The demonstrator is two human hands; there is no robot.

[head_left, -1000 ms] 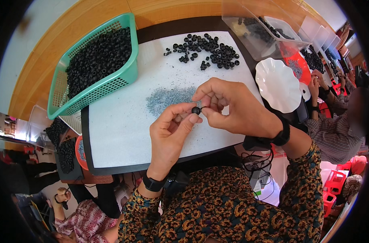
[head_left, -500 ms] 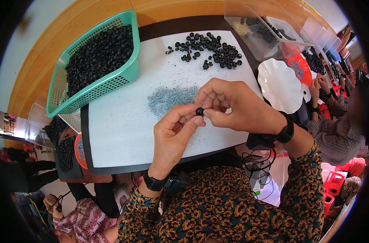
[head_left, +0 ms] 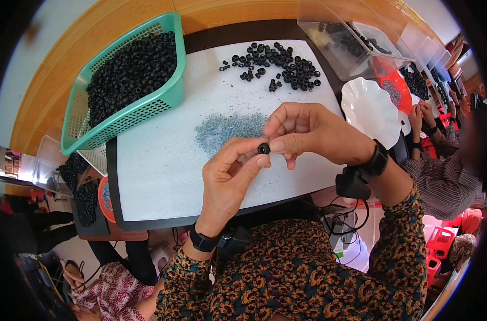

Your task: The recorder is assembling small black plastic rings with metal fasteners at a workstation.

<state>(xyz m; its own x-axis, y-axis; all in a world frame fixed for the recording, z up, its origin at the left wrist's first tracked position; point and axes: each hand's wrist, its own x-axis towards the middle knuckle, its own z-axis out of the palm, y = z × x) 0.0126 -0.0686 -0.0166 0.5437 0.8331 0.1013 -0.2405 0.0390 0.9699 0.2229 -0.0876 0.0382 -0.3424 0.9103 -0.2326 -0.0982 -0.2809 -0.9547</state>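
My left hand (head_left: 226, 179) pinches a small round black bead (head_left: 263, 148) between thumb and forefinger, its dark hole facing up. Close against it, my right hand (head_left: 313, 134) is closed in a pinch, the thumb tip at the bead's right side; anything tiny between those fingers is hidden. Just beyond both hands, a patch of small clear-blue stones (head_left: 222, 131) is spread on the white sheet (head_left: 163, 176). Farther back on the sheet lies a loose group of black beads (head_left: 299, 72).
At the left, a green basket (head_left: 171, 93) full of black beads overlaps the sheet. A white scalloped dish (head_left: 370, 115) and a clear plastic bin (head_left: 329, 51) stand at the right. Other people sit on both sides, and a cable (head_left: 367, 214) hangs from my right wrist strap.
The bead has turned so its hole shows. My right hand has rolled over it, its fingers drawn together and lower ones now extended below the thumb. My left hand stays in place.
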